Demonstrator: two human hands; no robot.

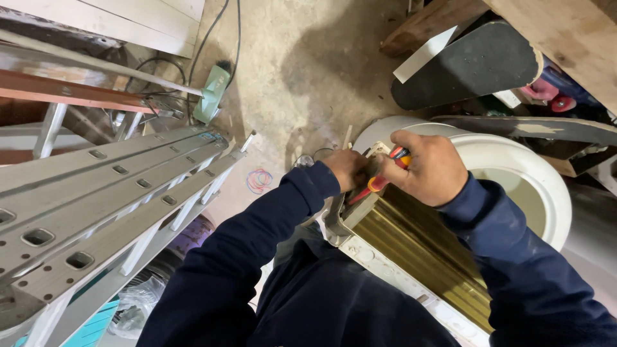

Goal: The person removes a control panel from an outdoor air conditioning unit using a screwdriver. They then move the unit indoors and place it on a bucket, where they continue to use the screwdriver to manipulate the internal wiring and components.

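My right hand (429,169) grips a tool with a red and yellow handle (379,182) at the top end of a white appliance with golden metal fins (418,250). Just left of it, my left hand (348,168) is closed against the grey end piece (337,222) of that appliance, beside the tool's tip. Whether the left hand holds anything there I cannot tell. Dark blue sleeves cover both arms. The appliance leans towards me, over a round white tub (533,186).
An aluminium ladder (103,199) lies across the left side. A green brush (212,93) and black cables lie on the concrete floor (308,71). Coloured rubber bands (259,180) sit by the ladder's end. A black skateboard (475,64) and wooden planks (565,32) fill the upper right.
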